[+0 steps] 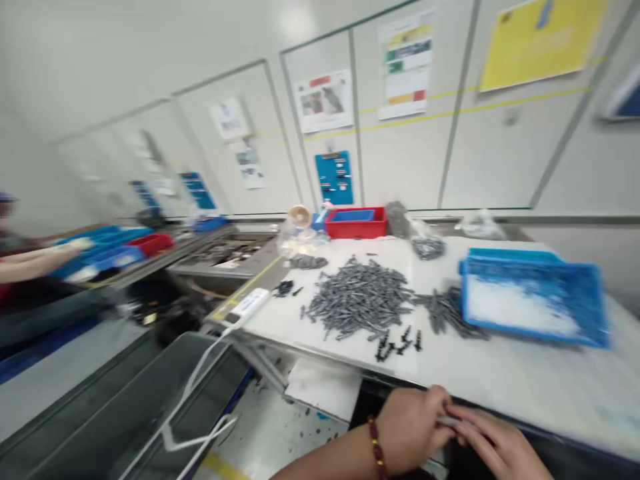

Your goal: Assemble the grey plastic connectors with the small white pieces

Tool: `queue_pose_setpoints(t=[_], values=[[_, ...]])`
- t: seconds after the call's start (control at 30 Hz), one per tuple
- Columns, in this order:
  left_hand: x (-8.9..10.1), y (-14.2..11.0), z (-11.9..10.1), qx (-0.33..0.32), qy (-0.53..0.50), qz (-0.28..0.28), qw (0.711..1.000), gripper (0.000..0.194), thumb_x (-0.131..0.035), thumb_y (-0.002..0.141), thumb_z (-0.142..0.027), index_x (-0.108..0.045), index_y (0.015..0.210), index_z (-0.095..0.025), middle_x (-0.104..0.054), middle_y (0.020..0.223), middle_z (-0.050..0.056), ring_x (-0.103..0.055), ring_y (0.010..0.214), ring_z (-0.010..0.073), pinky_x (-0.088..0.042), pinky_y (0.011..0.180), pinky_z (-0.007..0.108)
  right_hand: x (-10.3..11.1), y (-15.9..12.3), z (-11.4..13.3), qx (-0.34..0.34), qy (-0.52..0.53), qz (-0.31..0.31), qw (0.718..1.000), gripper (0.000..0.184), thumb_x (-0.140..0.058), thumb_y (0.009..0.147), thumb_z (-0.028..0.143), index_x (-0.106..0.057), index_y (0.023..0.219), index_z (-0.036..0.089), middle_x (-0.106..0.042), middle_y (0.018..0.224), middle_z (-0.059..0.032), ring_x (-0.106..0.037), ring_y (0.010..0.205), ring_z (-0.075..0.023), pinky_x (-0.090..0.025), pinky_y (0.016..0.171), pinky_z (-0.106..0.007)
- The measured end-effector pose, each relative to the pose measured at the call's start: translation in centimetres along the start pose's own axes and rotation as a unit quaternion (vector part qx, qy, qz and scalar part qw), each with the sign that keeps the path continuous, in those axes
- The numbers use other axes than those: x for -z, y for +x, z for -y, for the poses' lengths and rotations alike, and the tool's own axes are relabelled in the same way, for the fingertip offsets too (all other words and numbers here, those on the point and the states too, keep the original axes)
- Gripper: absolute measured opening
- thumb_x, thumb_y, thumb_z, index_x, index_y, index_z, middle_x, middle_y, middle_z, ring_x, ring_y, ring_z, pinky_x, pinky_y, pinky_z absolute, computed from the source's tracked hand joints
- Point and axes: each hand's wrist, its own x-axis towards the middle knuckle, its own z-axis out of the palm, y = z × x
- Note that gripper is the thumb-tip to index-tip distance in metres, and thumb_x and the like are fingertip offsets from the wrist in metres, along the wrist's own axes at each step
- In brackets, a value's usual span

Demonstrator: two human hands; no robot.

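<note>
Grey parts [357, 298] are heaped mid-desk [320, 347]; the blue tray [533, 300] stands right, black parts [395, 345] near. Left hand [413, 427] and right hand [497, 440], fingers bent, jointly grip a small grey piece [450, 421] at the near edge.

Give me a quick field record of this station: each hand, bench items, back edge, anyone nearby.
left hand: pinching a small grey piece
right hand: fingers at that piece, grip unclear
bench centre: large heap of grey parts
heap's near side: loose dark parts
bench right: blue bin
back edge: red bin
far left: another person's forearm
</note>
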Motion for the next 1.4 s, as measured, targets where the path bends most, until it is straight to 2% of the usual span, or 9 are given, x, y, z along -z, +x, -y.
queue_pose_setpoints(t=[0.2, 0.3, 0.47, 0.67, 0.83, 1.03, 1.17, 1.3, 1.4], values=[[0.1, 0.5, 0.4, -0.012, 0.045, 0.017, 0.999, 0.029, -0.056, 0.079, -0.012, -0.048, 0.105, -0.022, -0.068, 0.079, 0.000, -0.065, 0.073, 0.0178, -0.049, 0.066, 0.027, 2.0, -0.7, 2.7, -0.111, 0.060, 0.026, 0.992, 0.018, -0.053, 0.081, 0.029, -0.065, 0.073, 0.019, -0.065, 0.065, 0.0004, -0.058, 0.063, -0.0146, -0.042, 0.061, -0.022], [-0.3, 0.9, 0.8, -0.096, 0.062, -0.067, 0.991, 0.028, -0.053, 0.082, -0.018, -0.047, 0.109, -0.020, -0.066, 0.093, 0.006, -0.064, 0.087, 0.0211, -0.051, 0.074, 0.033, 2.7, -0.9, 2.5, -0.126, 0.093, 0.012, 0.988, 0.017, -0.050, 0.081, 0.025, -0.062, 0.072, 0.018, -0.059, 0.062, 0.0020, -0.052, 0.060, -0.0122, -0.038, 0.059, -0.021], [0.3, 1.4, 1.3, -0.176, 0.071, -0.226, 0.955, 0.027, -0.050, 0.085, -0.023, -0.046, 0.111, -0.018, -0.055, 0.120, 0.015, -0.052, 0.114, 0.0255, -0.046, 0.090, 0.043, 7.2, -1.2, 0.9, -0.142, 0.095, -0.114, 0.979, 0.021, -0.048, 0.082, 0.035, -0.059, 0.076, 0.018, -0.053, 0.065, 0.0021, -0.047, 0.061, -0.0124, -0.037, 0.060, -0.022], [0.2, 1.4, 1.4, -0.170, 0.069, -0.189, 0.965, 0.028, -0.046, 0.087, -0.021, -0.047, 0.115, -0.018, -0.055, 0.120, 0.014, -0.053, 0.111, 0.0249, -0.051, 0.084, 0.041, 13.6, 0.4, -2.3, -0.166, 0.013, -0.319, 0.933, 0.024, -0.049, 0.075, 0.041, -0.060, 0.079, 0.019, -0.057, 0.066, -0.0002, -0.051, 0.064, -0.0165, -0.040, 0.063, -0.026], [-0.3, 1.4, 2.3, -0.166, 0.064, -0.157, 0.972, 0.028, -0.046, 0.086, -0.021, -0.050, 0.114, -0.020, -0.057, 0.119, 0.013, -0.056, 0.108, 0.0249, -0.053, 0.081, 0.039, 16.1, 1.4, -4.0, -0.182, -0.019, -0.397, 0.899, 0.022, -0.052, 0.069, 0.039, -0.061, 0.072, 0.020, -0.060, 0.064, -0.0014, -0.054, 0.065, -0.0189, -0.040, 0.065, -0.029], [-0.4, 1.9, 3.0, -0.145, 0.026, -0.140, 0.979, 0.036, -0.047, 0.086, -0.024, -0.047, 0.122, -0.022, -0.057, 0.122, 0.011, -0.055, 0.112, 0.0241, -0.053, 0.084, 0.037, 16.5, 1.4, -5.4, -0.193, 0.005, -0.414, 0.890, 0.025, -0.051, 0.069, 0.040, -0.062, 0.076, 0.018, -0.056, 0.061, 0.0000, -0.051, 0.060, -0.0164, -0.040, 0.060, -0.028], [1.1, 5.3, 3.3, -0.063, -0.048, -0.135, 0.988, 0.040, -0.045, 0.087, -0.031, -0.046, 0.126, -0.020, -0.056, 0.124, 0.012, -0.056, 0.111, 0.0249, -0.050, 0.090, 0.041, 16.0, 1.4, -5.7, -0.193, 0.048, -0.405, 0.892, 0.038, -0.045, 0.073, 0.046, -0.062, 0.087, 0.016, -0.055, 0.063, -0.0003, -0.049, 0.056, -0.0138, -0.040, 0.054, -0.026], [2.6, 9.4, 3.3, -0.007, -0.130, -0.147, 0.981, 0.041, -0.045, 0.087, -0.033, -0.046, 0.125, -0.017, -0.056, 0.123, 0.014, -0.055, 0.112, 0.0244, -0.048, 0.091, 0.042, 15.2, 1.6, -5.0, -0.182, 0.065, -0.365, 0.911, 0.037, -0.048, 0.073, 0.045, -0.064, 0.088, 0.015, -0.056, 0.064, -0.0004, -0.051, 0.057, -0.0140, -0.042, 0.056, -0.026], [2.5, 10.0, 2.6, -0.017, -0.128, -0.155, 0.979, 0.040, -0.046, 0.087, -0.031, -0.046, 0.125, -0.018, -0.053, 0.126, 0.013, -0.051, 0.117, 0.0246, -0.045, 0.094, 0.045, 14.4, 2.3, -4.2, -0.157, 0.005, -0.296, 0.942, 0.029, -0.050, 0.076, 0.038, -0.066, 0.088, 0.018, -0.062, 0.068, -0.0015, -0.056, 0.066, -0.0170, -0.044, 0.065, -0.028]])
